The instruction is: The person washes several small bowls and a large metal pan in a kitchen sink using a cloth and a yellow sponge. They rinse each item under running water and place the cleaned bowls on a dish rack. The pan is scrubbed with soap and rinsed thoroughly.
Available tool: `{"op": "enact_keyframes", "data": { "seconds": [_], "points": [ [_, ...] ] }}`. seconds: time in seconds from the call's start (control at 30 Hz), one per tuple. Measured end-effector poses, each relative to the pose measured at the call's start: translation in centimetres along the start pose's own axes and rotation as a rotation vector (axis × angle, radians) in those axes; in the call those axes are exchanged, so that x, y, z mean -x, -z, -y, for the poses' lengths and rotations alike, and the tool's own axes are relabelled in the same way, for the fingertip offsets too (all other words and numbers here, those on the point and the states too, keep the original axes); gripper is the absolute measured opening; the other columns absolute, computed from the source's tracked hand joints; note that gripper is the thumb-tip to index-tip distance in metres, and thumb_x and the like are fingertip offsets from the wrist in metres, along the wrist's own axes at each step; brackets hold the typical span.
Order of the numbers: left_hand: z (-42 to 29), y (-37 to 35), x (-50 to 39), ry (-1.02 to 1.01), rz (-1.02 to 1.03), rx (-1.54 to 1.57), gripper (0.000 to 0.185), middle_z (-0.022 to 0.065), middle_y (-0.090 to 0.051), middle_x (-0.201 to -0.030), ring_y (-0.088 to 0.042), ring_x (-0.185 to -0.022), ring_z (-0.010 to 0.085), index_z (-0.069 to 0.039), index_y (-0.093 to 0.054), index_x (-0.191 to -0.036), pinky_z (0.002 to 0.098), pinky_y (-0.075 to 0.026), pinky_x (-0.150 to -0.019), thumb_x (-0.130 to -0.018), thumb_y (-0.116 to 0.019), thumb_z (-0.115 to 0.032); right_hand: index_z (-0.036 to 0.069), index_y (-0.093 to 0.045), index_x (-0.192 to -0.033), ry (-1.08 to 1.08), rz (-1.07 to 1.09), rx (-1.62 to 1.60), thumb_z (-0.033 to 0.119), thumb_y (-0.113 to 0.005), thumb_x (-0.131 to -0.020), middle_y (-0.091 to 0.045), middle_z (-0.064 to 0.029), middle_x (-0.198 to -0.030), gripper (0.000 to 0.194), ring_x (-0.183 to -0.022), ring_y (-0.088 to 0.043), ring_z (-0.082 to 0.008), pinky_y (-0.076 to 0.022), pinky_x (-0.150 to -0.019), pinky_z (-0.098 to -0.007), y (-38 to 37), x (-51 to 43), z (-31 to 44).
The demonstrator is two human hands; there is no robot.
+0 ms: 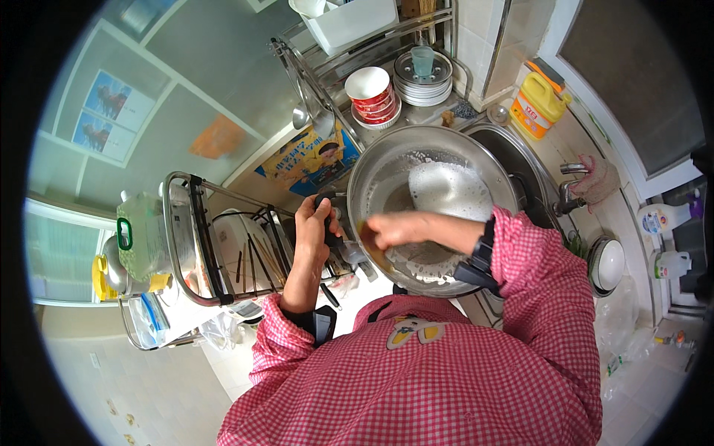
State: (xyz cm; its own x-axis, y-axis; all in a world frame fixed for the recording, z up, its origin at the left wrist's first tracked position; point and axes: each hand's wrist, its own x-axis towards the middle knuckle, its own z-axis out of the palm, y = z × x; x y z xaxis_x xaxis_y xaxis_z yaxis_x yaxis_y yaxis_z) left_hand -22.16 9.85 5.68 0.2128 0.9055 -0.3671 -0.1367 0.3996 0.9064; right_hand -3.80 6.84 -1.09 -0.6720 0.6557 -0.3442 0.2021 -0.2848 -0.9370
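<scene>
A large steel wok (385, 150) is tilted over the edge of the sink, with foam and soapy water on its inner wall. My left hand (317, 220) is closed around the wok's black side handle (333, 240). Inside the wok, my right hand (385, 229) presses at the left part of the wall; it is blurred, and something yellowish shows by its fingers, perhaps a sponge. What that hand holds is largely hidden. The wok's other black handle (522, 189) points towards the faucet.
Beyond the wok stand stacked red bowls (369, 92) and white plates (427, 95) with a cup (422, 60) on top. To the right are the steel sink (496, 139), a yellow detergent jug (536, 106), a faucet (569, 198) and more bowls (608, 265). A metal rack (178, 251) stands left.
</scene>
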Motion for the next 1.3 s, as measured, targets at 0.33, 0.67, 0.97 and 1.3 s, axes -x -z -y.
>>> {"op": "enact_keyframes", "data": {
  "seconds": [0.33,0.67,0.97,1.3],
  "points": [
    [0.1,0.1,0.0,0.021,-0.019,-0.005,0.009,0.005,-0.046,-0.07,-0.04,-0.048,0.0113,-0.003,-0.046,-0.091,0.0269,-0.036,-0.044,-0.091,-0.05,-0.012,0.001,-0.047,-0.101,0.217,-0.415,-0.488,-0.004,-0.052,-0.072,-0.052,-0.0084,-0.089,0.03,-0.079,-0.052,-0.0191,-0.0463,-0.072,-0.0316,1.8,-2.6,-0.6],
    [0.2,0.0,0.2,0.008,-0.008,0.041,0.009,0.005,-0.046,-0.07,-0.039,-0.048,0.011,-0.003,-0.046,-0.091,0.0269,-0.036,-0.044,-0.091,-0.049,-0.011,-0.006,-0.043,-0.125,-0.317,0.399,0.744,0.002,-0.045,-0.078,-0.02,-0.0283,-0.142,0.049,-0.128,-0.03,-0.0392,-0.0299,-0.104,-0.0407,-1.4,9.7,-6.7],
    [-0.2,-0.9,0.3,-0.007,-0.019,0.003,0.009,0.0048,-0.046,-0.069,-0.039,-0.048,0.011,-0.003,-0.046,-0.089,0.0269,-0.036,-0.044,-0.091,-0.049,-0.011,-0.014,-0.044,-0.116,-0.199,-0.226,0.901,-0.004,-0.044,-0.068,-0.034,-0.0313,-0.124,0.05,-0.117,-0.038,-0.0423,-0.0341,-0.1,-0.0391,2.9,2.0,-4.2],
    [-0.2,-0.7,0.0,0.001,-0.01,0.043,0.008,0.0045,-0.046,-0.071,-0.039,-0.049,0.0108,-0.003,-0.046,-0.09,0.0269,-0.035,-0.044,-0.091,-0.05,-0.011,-0.001,-0.036,-0.133,-0.173,0.323,0.845,-0.007,-0.04,-0.073,-0.031,-0.0237,-0.137,0.06,-0.126,-0.034,-0.0314,-0.0301,-0.105,-0.037,-1.8,4.6,-1.8]
  ]
}}
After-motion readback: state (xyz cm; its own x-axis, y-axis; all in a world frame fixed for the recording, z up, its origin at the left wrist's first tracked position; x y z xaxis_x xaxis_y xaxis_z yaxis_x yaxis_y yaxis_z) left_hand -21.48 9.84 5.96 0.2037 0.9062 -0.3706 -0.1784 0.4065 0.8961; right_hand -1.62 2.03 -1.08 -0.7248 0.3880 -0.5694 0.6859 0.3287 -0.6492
